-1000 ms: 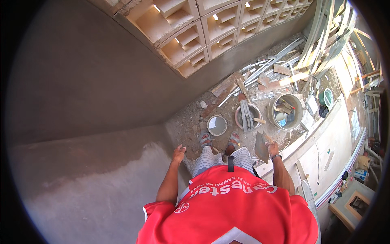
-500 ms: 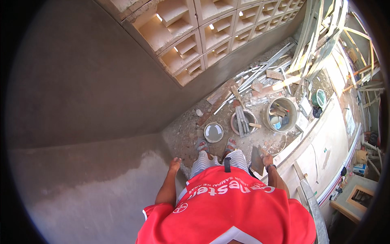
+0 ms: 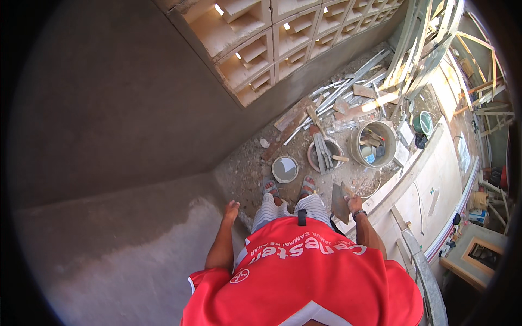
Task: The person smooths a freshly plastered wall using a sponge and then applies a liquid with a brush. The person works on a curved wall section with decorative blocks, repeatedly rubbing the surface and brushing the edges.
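Note:
At my right side, my right hand (image 3: 354, 204) is closed around a trowel (image 3: 340, 203), its flat grey blade hanging beside my leg. Near the plastered wall on the left, my left hand (image 3: 232, 207) hangs with its fingers loosely apart and holds nothing visible. Ahead of my feet stands a small bucket (image 3: 284, 181) of greyish liquid. Just right of it is a round basin (image 3: 311, 161), with long grey tools laid across its top and a wooden handle sticking out. A larger bucket (image 3: 356, 145) beyond holds several hand tools.
Grey plaster covers the wall (image 3: 125, 108), with a paler patch (image 3: 163, 255) low on the left. Pierced vent blocks (image 3: 261, 54) run above. Metal strips and boards (image 3: 348, 87) litter the ground ahead. A green bucket (image 3: 424, 124) and leaning timber stand at the right.
The view has shifted slightly. My left hand is a little higher and the trowel in my right hand has turned slightly, its blade still beside my leg. My feet stay in place.

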`<state>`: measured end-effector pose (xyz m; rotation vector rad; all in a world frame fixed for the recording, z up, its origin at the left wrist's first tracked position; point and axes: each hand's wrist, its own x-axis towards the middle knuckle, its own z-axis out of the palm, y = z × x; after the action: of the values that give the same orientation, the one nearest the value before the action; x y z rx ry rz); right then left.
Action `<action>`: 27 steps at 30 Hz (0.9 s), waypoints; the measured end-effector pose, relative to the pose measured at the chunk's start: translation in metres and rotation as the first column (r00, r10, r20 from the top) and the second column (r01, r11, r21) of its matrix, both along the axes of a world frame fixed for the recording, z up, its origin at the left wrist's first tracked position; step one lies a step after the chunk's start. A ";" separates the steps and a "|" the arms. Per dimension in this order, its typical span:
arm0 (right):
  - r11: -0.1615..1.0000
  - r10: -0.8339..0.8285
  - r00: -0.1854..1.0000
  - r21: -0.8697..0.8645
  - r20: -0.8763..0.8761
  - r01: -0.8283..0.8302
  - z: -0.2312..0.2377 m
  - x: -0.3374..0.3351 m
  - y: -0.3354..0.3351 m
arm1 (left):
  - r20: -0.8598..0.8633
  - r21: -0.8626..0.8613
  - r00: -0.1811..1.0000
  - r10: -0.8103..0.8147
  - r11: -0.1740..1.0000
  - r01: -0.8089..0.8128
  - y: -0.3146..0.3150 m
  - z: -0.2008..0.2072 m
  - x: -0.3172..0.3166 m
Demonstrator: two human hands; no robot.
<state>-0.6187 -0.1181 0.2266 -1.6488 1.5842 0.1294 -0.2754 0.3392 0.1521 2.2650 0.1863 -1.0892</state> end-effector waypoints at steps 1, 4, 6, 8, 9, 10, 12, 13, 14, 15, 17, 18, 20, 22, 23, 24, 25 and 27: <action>0.999 0.026 0.999 -0.024 -0.029 -0.026 0.002 0.003 0.003 | -0.021 0.029 1.000 -0.018 0.999 0.019 0.010 -0.005 0.003; 0.998 0.047 0.999 -0.035 0.010 -0.046 0.022 0.016 0.015 | -0.096 0.034 0.994 0.051 0.998 -0.048 0.015 -0.002 0.009; 0.999 0.013 1.000 0.031 -0.026 -0.012 0.035 0.019 0.016 | -0.148 0.017 0.983 0.108 0.994 -0.106 0.009 0.012 0.010; 0.995 -0.023 0.998 0.095 -0.065 0.029 0.042 0.020 0.017 | -0.193 0.005 0.972 0.137 0.990 -0.139 -0.002 0.025 0.014; 0.998 -0.034 0.999 0.060 -0.021 0.035 0.037 0.016 0.018 | -0.164 -0.013 0.979 0.117 0.993 -0.120 -0.001 0.020 0.015; 0.999 -0.037 0.999 0.030 0.027 0.036 0.027 0.014 0.018 | -0.131 -0.027 0.986 0.102 0.994 -0.107 0.007 -0.001 0.017; 0.998 -0.058 0.997 -0.005 0.057 0.058 0.021 0.007 0.018 | -0.114 -0.035 0.989 0.099 0.994 -0.103 0.011 -0.014 0.019; 0.997 -0.070 0.997 -0.004 0.042 0.071 0.034 0.017 0.021 | -0.127 -0.024 0.985 0.117 0.992 -0.121 0.008 -0.008 0.025; 0.997 -0.082 0.996 -0.004 0.028 0.082 0.040 0.019 0.022 | -0.138 -0.013 0.981 0.136 0.990 -0.139 0.005 -0.002 0.027; 0.996 -0.090 0.995 0.011 0.036 0.090 0.031 0.005 0.021 | -0.153 -0.013 0.980 0.129 0.991 -0.132 -0.003 0.006 0.028; 0.987 -0.147 0.986 0.075 0.076 0.142 -0.022 -0.042 0.014 | -0.178 -0.013 0.978 0.109 0.994 -0.113 -0.022 0.018 0.033; 0.980 -0.176 0.980 0.109 0.092 0.165 -0.048 -0.064 0.014 | -0.154 -0.030 0.980 0.124 0.991 -0.130 -0.025 0.020 0.034; 0.991 -0.109 0.994 0.084 0.007 0.108 -0.074 -0.083 0.013 | -0.114 -0.052 0.980 0.161 0.984 -0.168 -0.023 0.018 0.029; 0.992 -0.073 0.995 0.094 -0.062 0.079 -0.082 -0.097 0.006 | -0.128 -0.042 0.982 0.136 0.989 -0.143 -0.030 0.033 0.023; 0.990 -0.066 0.994 0.118 -0.084 0.075 -0.085 -0.102 -0.001 | -0.134 -0.034 0.983 0.125 0.991 -0.131 -0.038 0.042 0.017; 0.987 -0.049 0.994 0.149 -0.099 0.064 -0.085 -0.101 -0.006 | -0.126 -0.025 0.983 0.133 0.990 -0.137 -0.040 0.046 0.008; 0.985 -0.026 0.994 0.168 -0.109 0.044 -0.080 -0.097 -0.012 | -0.110 -0.019 0.984 0.140 0.990 -0.143 -0.043 0.047 0.002; 0.979 0.021 0.991 0.204 -0.128 0.005 -0.051 -0.080 -0.028 | -0.092 -0.010 0.988 0.122 0.992 -0.124 -0.055 0.045 -0.004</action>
<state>-0.6986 -0.1461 0.1755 -1.5117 1.6032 0.3985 -0.2794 0.2839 0.1975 2.1608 0.3488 -1.1248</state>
